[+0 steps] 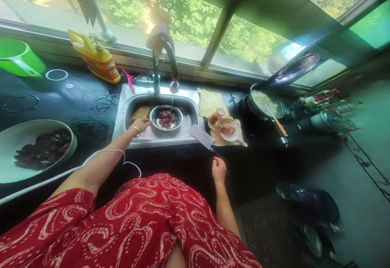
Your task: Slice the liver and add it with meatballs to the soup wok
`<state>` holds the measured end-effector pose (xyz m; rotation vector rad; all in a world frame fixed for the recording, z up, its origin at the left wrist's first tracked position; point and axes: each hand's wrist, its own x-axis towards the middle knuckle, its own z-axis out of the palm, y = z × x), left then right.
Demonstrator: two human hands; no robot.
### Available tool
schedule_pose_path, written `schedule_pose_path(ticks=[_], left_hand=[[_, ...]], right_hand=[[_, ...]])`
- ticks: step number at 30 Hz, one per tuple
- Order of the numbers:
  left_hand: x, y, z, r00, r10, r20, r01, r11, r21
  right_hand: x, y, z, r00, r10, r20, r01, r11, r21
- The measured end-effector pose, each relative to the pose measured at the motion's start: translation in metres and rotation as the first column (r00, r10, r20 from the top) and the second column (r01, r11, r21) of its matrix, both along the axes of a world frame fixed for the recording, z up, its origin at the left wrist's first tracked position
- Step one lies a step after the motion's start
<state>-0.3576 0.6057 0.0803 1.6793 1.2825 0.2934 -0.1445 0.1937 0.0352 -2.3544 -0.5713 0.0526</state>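
Note:
A steel bowl (154, 126) sits in the sink with dark red pieces of meat (167, 118) in it. Water runs into it from the faucet (174, 86). My left hand (142, 125), with a bangle at the wrist, pinches the bowl's left rim. In front of the counter, my right hand (219, 171) is closed with its fingers curled, close to the handle of a cleaver (201, 136). I see nothing in that hand. The cleaver's broad blade lies on the sink's right front edge.
At left are a large bowl (9, 146) of dark pieces, a green mug (21, 59) and a yellow bottle (96, 59). Right of the sink, a small plate (229, 137) of minced food rests on a cloth (210, 99). A pan (258, 97) stands farther right. A white cable (61, 174) crosses my left arm.

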Motion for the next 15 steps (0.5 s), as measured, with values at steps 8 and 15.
schedule_pose_path(ticks=[8, 15], left_hand=[[0.05, -0.016, 0.012, 0.974, 0.134, 0.184, -0.092, 0.971, -0.22], [0.03, -0.033, 0.005, 0.986, 0.154, 0.058, -0.139, 0.966, -0.217]], right_hand=[[0.029, -0.01, -0.008, 0.997, 0.082, 0.008, -0.082, 0.996, 0.045], [0.053, -0.038, -0.035, 0.99, 0.142, 0.023, -0.143, 0.986, 0.08]])
